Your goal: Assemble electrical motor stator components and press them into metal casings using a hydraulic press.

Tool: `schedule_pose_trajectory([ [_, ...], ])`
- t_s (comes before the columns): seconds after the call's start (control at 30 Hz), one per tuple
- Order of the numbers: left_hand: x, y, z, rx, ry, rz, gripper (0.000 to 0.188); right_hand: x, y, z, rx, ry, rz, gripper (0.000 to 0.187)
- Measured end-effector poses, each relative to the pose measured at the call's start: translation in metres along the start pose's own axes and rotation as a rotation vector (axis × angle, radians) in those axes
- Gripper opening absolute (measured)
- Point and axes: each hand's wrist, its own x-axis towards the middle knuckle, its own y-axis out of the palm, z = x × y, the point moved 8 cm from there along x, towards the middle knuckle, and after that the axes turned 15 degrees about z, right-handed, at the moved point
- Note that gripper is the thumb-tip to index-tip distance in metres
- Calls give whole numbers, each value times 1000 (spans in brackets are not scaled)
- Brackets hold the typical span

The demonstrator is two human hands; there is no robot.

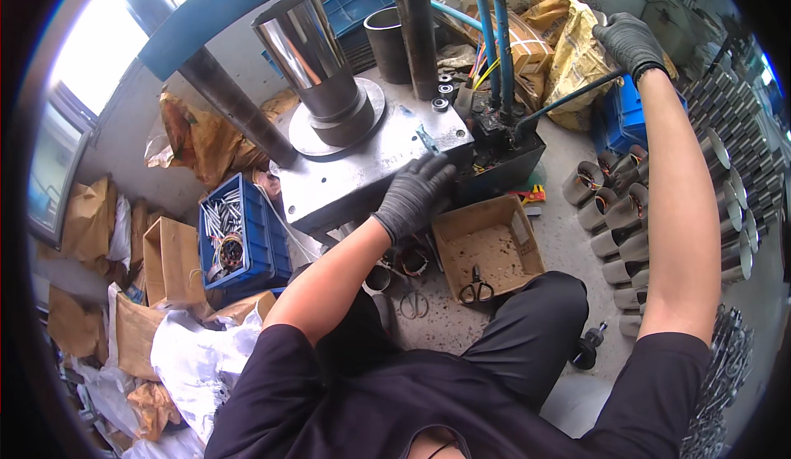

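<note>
My right hand (pixel 633 45), in a dark grey glove, is closed at the outer end of a black pump lever (pixel 568 98). The lever's tip is hidden under the palm. My left hand (pixel 414 197), gloved alike, lies with its fingers stretched out on the front edge of the steel press table (pixel 346 185). On that table a shiny metal cylinder (pixel 305 47) stands, slightly tilted in view, in a dark collar on a round plate (pixel 371 117). The lever joins a black hydraulic pump unit (pixel 503 158) to the right of the table.
A cardboard box (pixel 486 232) with black-handled scissors (pixel 475 288) is between my knees and the press. A blue crate (pixel 239 245) of metal pins stands left. Many metal sleeves (pixel 626 245) lie stacked right. Dark press columns (pixel 239 105) and blue hoses (pixel 498 39) rise around the table.
</note>
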Motion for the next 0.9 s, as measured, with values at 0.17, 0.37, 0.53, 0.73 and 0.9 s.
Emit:
schedule_pose_trajectory([
  [0.17, 24, 5, 26, 58, -250, 7, 80, 1, 3, 1, -28, 11, 13, 50],
  [0.37, 60, -3, 39, 22, -342, 33, 79, -1, 5, 1, 13, 64, 74, 49],
  [0.53, 75, 5, 60, -103, -255, -103, 70, -8, 2, 6, 61, 50, 166, 49],
  [0.73, 42, 13, 100, -1944, -100, -494, 58, -9, 1, 0, 2, 12, 93, 50],
  [0.9, 12, 4, 114, -2175, 179, -535, 69, -4, 2, 1, -28, -11, 105, 52],
])
